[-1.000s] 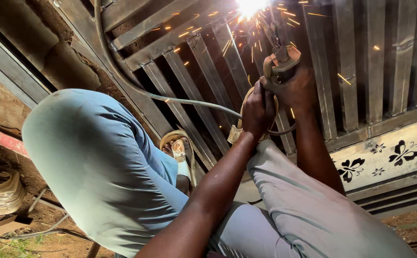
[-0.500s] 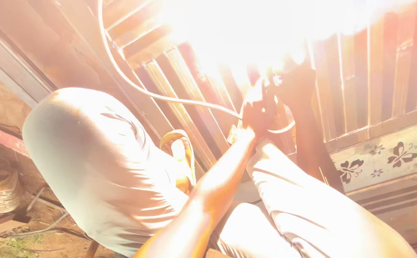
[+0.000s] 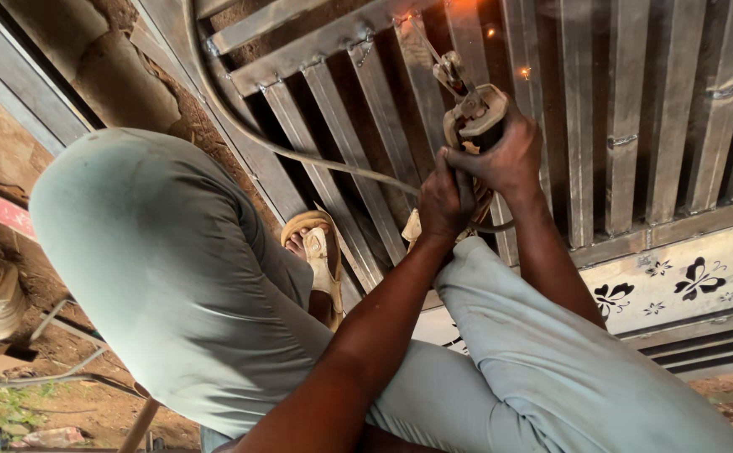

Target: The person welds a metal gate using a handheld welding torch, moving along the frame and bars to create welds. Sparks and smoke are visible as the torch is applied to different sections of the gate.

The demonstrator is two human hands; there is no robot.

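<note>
Bare dirt and a flat-lying steel gate [image 3: 635, 109] fill the yard. Nearest, pale trousered knees; past them the left hand [image 3: 443, 201] and right hand [image 3: 505, 155] are both clenched tight round the electrode holder [image 3: 477, 117]. Steadying it against the slats should keep the rod from wandering.

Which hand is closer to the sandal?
Left. The left hand grips the welding holder low, just above the sandal; the right hand grips higher, farther away.

Welding holder [image 3: 474, 117] (upright) over grille [image 3: 626, 126]
</note>
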